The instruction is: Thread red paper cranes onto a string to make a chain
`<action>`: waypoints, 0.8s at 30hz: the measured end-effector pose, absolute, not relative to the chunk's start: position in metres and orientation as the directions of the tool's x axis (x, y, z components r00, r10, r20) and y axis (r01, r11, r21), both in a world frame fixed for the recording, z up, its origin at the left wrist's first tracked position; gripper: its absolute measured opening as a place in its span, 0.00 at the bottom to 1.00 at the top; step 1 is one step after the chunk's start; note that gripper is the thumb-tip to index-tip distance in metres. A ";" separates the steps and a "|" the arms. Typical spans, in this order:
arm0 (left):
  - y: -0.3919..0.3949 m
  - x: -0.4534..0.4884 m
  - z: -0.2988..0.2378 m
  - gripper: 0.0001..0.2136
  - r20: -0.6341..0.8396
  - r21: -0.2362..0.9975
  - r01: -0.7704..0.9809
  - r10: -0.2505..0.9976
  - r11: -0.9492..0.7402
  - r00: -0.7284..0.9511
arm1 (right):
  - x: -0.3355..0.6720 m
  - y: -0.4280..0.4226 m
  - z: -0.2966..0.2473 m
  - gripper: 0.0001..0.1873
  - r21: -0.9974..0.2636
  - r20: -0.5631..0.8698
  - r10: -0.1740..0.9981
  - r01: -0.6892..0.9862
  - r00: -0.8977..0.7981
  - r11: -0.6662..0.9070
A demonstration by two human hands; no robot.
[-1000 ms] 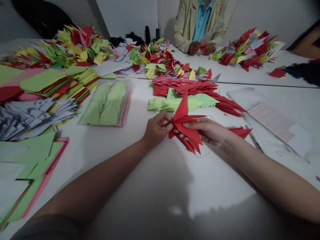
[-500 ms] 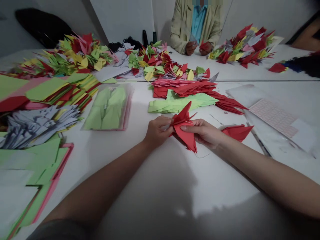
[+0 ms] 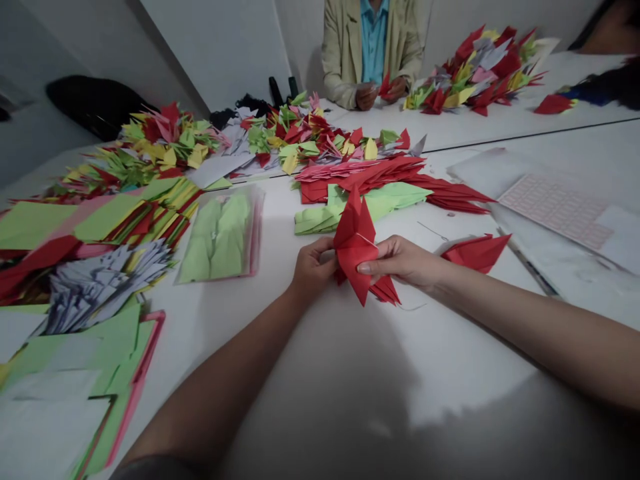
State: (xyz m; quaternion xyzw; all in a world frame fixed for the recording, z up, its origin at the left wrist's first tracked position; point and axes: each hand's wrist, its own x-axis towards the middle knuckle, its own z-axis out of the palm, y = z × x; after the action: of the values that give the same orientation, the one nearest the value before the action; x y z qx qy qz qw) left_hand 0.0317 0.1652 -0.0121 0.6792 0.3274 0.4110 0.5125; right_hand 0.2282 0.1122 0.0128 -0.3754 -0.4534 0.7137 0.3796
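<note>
My left hand (image 3: 314, 270) and my right hand (image 3: 400, 261) both pinch a folded red origami crane (image 3: 356, 243) from either side, just above the white table (image 3: 320, 347). Its pointed flap stands upward, and more red folds hang below my fingers. My right hand's fingertips press on its front. Beyond my hands lies a heap of pale green folded paper pieces (image 3: 363, 207). To the right of my right hand, a separate red folded piece (image 3: 477, 253) rests on the table.
Behind the green pieces lies a pile of red and pink folds (image 3: 390, 175). Further back are mixed origami heaps (image 3: 320, 133), and a seated person's hands (image 3: 380, 90) hold a small red piece. Stacked coloured papers (image 3: 135, 217), a plastic sleeve of green paper (image 3: 220, 240) and a pink-gridded sheet (image 3: 553, 210) flank my hands.
The red crane now stands more upright, with its flap raised and turned between my fingers. The whole view has tilted and shifted, and my hands still grip the crane.
</note>
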 end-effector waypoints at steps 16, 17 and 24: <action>0.157 0.033 -0.004 0.05 0.283 0.941 0.059 0.869 -0.334 0.406 | 0.228 0.114 0.014 0.18 -0.969 -0.207 0.866 -0.026 -0.455 -0.246; 0.157 0.033 -0.004 0.04 0.279 0.944 0.047 0.869 -0.326 0.408 | 0.228 0.114 0.015 0.18 -0.972 -0.210 0.869 0.002 -0.448 -0.234; 0.157 0.033 -0.007 0.05 0.181 0.983 -0.060 0.885 -0.172 0.429 | 0.226 0.109 0.017 0.21 -0.992 -0.099 0.958 0.104 -0.271 -0.073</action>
State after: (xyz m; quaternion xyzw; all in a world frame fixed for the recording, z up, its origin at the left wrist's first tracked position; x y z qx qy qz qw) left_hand 0.0332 0.1566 -0.0071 0.6368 0.3238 0.4248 0.5560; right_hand 0.2257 0.1093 0.0172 -0.4696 -0.5652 0.5620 0.3796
